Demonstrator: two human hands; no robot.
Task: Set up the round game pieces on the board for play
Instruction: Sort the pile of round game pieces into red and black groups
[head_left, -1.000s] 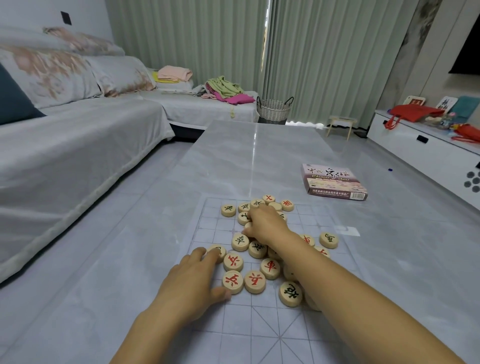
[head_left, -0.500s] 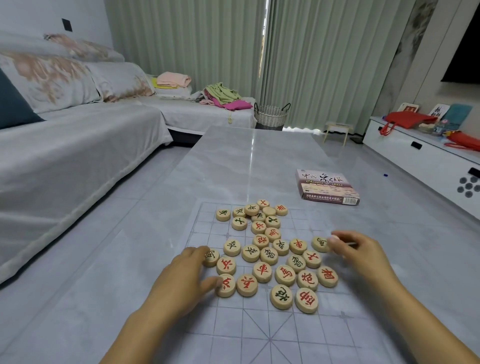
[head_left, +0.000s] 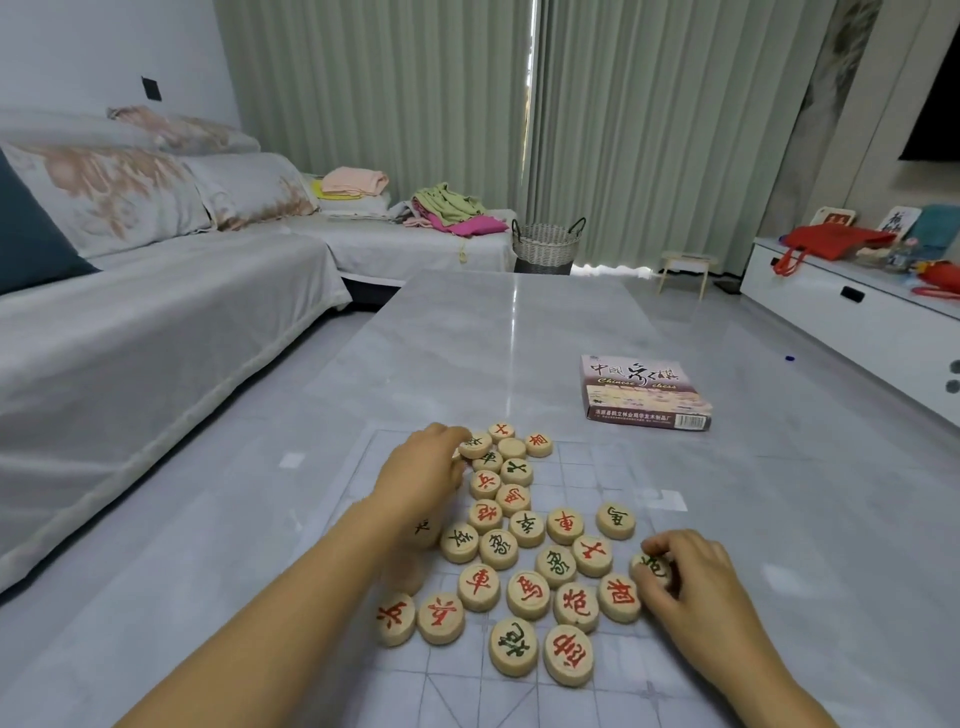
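Several round wooden pieces (head_left: 528, 594) with red or green characters lie bunched on a clear gridded board sheet (head_left: 587, 462) on the grey table. My left hand (head_left: 422, 473) reaches to the far left of the bunch, its fingertips on a green-marked piece (head_left: 475, 445). Whether it grips that piece, I cannot tell. My right hand (head_left: 691, 577) sits at the right edge of the bunch and pinches a green-marked piece (head_left: 652, 567) between thumb and fingers.
A purple game box (head_left: 644, 392) lies on the table (head_left: 509, 332) beyond the board to the right. A grey covered sofa (head_left: 130, 322) runs along the left. A white low cabinet (head_left: 857, 317) stands at the right, a wicker basket (head_left: 546, 245) behind the table.
My left hand moved from the near left pieces forward to the far left piece. My right hand came back from the far pieces to the right edge and took hold of a piece.
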